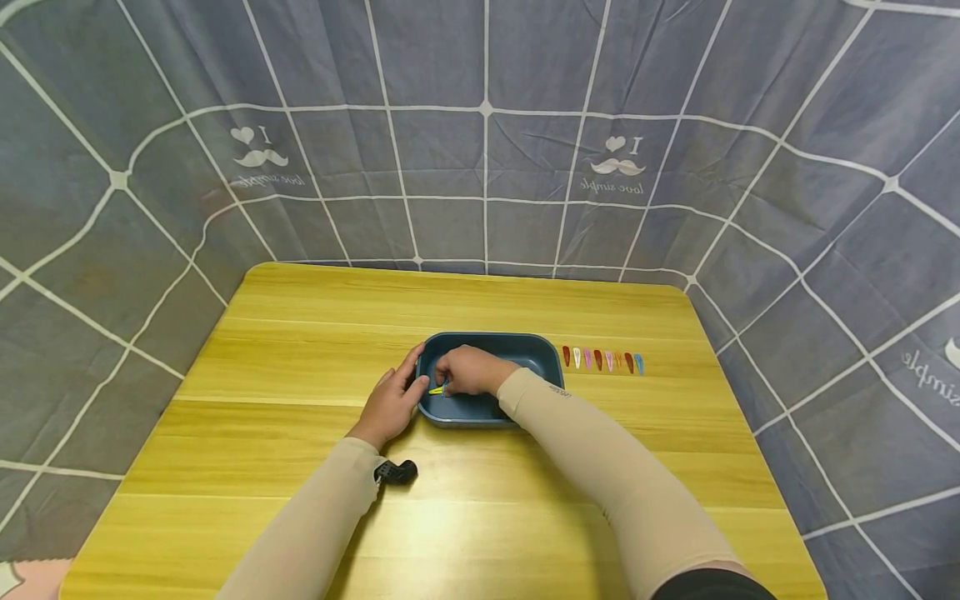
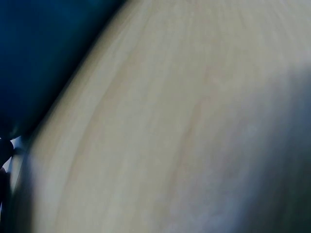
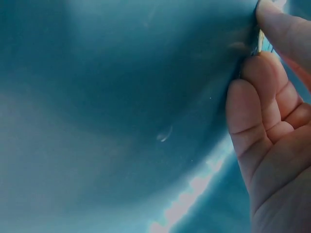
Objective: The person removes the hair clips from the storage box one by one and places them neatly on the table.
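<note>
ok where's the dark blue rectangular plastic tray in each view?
Head: the dark blue rectangular plastic tray sits mid-table, the right hand inside it and the left hand at its left rim.
Left wrist: blurred dark blue in the top-left corner, beside the yellow wooden table.
Right wrist: its inside fills the picture.
Shared landmark: the tray's blue surface.

Setting: improvised recording booth, domestic in look. Evidence: grey fabric backdrop (image 1: 480,125) with white grid lines and printed moustache-and-heart motifs, hung in folds round three sides; yellow wood-grain table with rounded corners (image 1: 300,350), standing just inside the cloth; pale pink floor patch (image 1: 15,575) visible at the lower left corner.
</note>
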`<state>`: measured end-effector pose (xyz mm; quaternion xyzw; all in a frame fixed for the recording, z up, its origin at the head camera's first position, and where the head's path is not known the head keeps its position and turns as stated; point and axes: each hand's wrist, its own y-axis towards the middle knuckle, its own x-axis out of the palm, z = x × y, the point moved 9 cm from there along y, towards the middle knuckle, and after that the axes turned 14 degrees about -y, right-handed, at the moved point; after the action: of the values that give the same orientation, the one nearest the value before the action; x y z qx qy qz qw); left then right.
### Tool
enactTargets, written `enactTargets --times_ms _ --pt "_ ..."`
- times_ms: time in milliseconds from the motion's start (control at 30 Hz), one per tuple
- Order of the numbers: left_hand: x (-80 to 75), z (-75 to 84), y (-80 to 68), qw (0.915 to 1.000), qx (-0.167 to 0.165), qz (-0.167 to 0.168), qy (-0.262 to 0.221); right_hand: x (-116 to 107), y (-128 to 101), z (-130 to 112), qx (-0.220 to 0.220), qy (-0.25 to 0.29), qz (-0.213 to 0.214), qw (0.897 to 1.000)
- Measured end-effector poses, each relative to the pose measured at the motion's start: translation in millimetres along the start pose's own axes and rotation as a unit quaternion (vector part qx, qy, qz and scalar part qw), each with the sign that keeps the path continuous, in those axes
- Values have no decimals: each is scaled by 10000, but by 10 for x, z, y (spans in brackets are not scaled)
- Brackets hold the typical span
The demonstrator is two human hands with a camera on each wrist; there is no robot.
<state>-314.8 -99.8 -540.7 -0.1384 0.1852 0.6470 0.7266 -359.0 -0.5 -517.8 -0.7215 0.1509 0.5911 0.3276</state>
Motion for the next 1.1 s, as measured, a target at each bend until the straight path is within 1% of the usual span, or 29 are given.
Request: enactTargets --times_ms 233,400,567,833,933,1100 --pt "2 0 1 10000 -4 -19 25 13 7 12 42 44 -3 10000" --pt "0 0 2 10000 -12 -18 24 26 20 5 -2 -50 -46 10000" --pt "-6 11 1 10000 18 -10 17 -15 12 -2 -57 -181 93 9998" --pt "-16 33 -9 10000 82 -20 -15 -53 2 31 23 -290 327 9990" --pt "-17 37 -7 10000 74 -4 -17 -50 7 56 88 -140 331 9993" --pt "-12 17 -5 10000 22 -28 -52 -37 -19 107 288 278 176 9990"
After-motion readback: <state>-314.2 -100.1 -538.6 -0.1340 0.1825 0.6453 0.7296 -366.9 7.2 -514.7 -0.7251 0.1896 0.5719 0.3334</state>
